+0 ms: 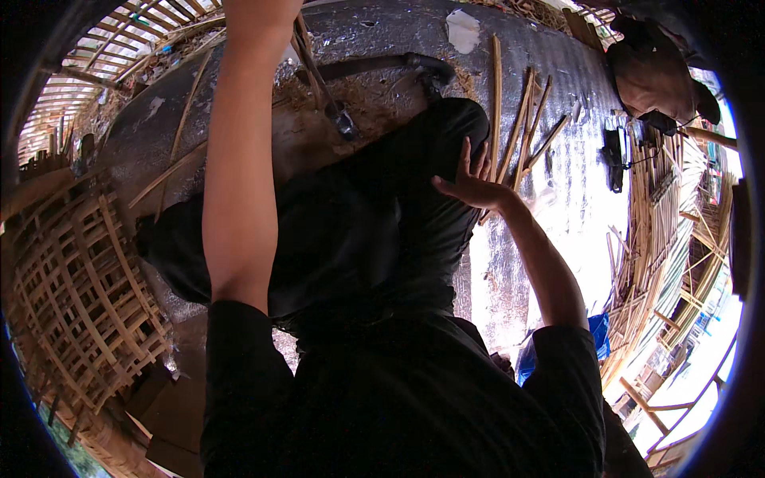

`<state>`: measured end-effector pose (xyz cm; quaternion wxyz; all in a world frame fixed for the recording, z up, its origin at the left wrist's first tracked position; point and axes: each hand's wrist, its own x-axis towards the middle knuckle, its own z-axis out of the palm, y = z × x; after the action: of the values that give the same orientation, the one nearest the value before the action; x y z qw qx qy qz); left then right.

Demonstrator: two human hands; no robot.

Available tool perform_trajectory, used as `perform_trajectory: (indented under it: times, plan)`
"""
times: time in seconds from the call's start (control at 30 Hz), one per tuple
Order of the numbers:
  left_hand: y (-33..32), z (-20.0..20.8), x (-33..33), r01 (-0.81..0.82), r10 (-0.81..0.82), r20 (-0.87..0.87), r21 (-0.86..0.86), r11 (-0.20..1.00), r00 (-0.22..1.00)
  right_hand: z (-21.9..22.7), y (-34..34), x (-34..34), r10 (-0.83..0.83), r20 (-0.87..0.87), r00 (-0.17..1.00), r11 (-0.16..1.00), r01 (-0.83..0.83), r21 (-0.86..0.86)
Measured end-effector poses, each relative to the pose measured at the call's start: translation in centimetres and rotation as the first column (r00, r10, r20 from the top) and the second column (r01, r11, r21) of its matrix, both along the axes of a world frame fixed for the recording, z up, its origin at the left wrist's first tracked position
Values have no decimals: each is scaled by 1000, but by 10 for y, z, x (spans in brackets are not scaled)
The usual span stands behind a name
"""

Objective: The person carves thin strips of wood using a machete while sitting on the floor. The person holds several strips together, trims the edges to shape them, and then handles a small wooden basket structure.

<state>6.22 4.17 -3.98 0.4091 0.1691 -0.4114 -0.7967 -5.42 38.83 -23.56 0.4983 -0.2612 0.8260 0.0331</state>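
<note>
My left arm [239,175] reaches straight up to the top edge. Its hand [263,20] is cut off there, so the fingers are hidden. Beside that wrist slants a long thin brown shaft [312,64] with a dark, shiny end [343,123]; whether my left hand holds it cannot be seen. My right hand [478,185] lies on my black-trousered knee with its fingers spread, holding nothing. Past the knee, a dark curved bar [370,67] with a bent end lies on the floor. Several split bamboo strips [526,119] lie just beyond my right hand.
An openwork woven bamboo panel [80,295] stands at the left. Stacked bamboo strips [649,239] run along the right side. A dark, bundled thing [653,76] is at the far right, above a small black object [613,159]. Blue plastic [598,336] shows by my right elbow.
</note>
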Motion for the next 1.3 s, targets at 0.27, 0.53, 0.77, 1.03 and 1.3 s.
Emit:
perform_trajectory:
  times: [0.27, 0.53, 0.77, 1.03, 1.3]
  plan:
    - [-5, -15, -1, -373, 453, 151, -374, 849, 879, 7, -14, 58, -55, -422, 905, 981, -31, -193]
    - [-15, -9, 5, -540, 578, 38, -307, 783, 815, 44, -152, 95, -228, -557, 799, 353, -465, -812]
    - [-20, -11, -1, -545, 580, 52, -283, 790, 813, -8, -223, 86, -280, -366, 888, 453, -214, -866]
    - [-17, -9, 7, -537, 573, -24, -381, 752, 819, 29, -195, 63, -280, -619, 733, 462, -463, -757]
    - [-14, -6, -10, -491, 579, 88, -437, 754, 811, 35, -186, 61, -147, -640, 754, 637, -423, -644]
